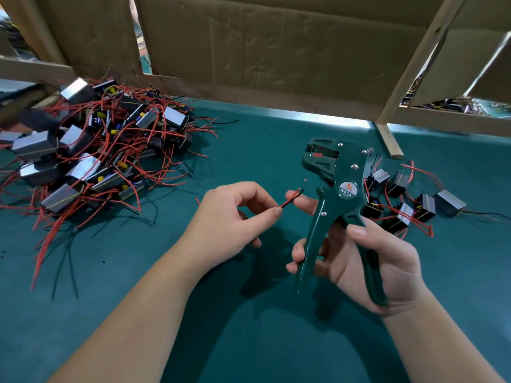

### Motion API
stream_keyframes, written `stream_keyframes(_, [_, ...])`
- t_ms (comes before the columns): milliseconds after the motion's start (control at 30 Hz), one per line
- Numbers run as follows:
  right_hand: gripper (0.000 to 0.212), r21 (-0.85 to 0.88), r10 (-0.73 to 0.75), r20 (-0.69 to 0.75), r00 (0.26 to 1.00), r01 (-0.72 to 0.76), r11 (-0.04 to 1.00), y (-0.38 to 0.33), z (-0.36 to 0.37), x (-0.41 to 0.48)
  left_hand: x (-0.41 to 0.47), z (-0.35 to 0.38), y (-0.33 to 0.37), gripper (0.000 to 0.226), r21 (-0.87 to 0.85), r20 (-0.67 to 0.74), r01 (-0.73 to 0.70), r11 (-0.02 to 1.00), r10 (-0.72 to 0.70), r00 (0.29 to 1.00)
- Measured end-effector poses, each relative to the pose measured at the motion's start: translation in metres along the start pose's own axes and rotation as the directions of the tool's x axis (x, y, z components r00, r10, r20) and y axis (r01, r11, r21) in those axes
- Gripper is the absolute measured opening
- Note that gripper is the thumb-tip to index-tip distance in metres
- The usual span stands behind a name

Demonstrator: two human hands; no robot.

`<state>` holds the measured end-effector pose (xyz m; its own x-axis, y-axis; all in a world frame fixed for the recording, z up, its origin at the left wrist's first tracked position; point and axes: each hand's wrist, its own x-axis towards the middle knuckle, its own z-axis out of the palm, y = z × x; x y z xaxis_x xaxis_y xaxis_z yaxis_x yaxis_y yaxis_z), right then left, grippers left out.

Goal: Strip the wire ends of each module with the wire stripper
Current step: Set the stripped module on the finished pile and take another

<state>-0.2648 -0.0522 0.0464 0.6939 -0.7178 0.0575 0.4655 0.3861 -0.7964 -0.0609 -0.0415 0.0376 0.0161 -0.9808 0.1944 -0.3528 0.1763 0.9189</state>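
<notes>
short red-and-black twin wire (291, 198) over mid-table, pinched between thumb and forefinger of left hand (232, 219), tips poking right. just beside the tips, dark green metal wire stripper (340, 205), head up, gripped in right hand (367, 266) with fingers curled round both handles. far left, tangled heap of silver-cased modules with red leads (91, 150); behind stripper, smaller cluster of modules (409, 203). underneath, teal mat (249, 313).

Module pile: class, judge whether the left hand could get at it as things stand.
Probably yes: only open mat lies between the left hand and the module pile, though that hand pinches a wire pair.
</notes>
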Motion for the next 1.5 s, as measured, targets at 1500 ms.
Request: stream_keyframes(1500, [0.056, -0.033, 0.198, -0.105, 0.975, -0.203, 0.979, 0.016, 0.013, 0.002, 0.004, 0.004, 0.006, 0.007, -0.111, -0.386, -0.181, 0.977, 0.125, 0.914])
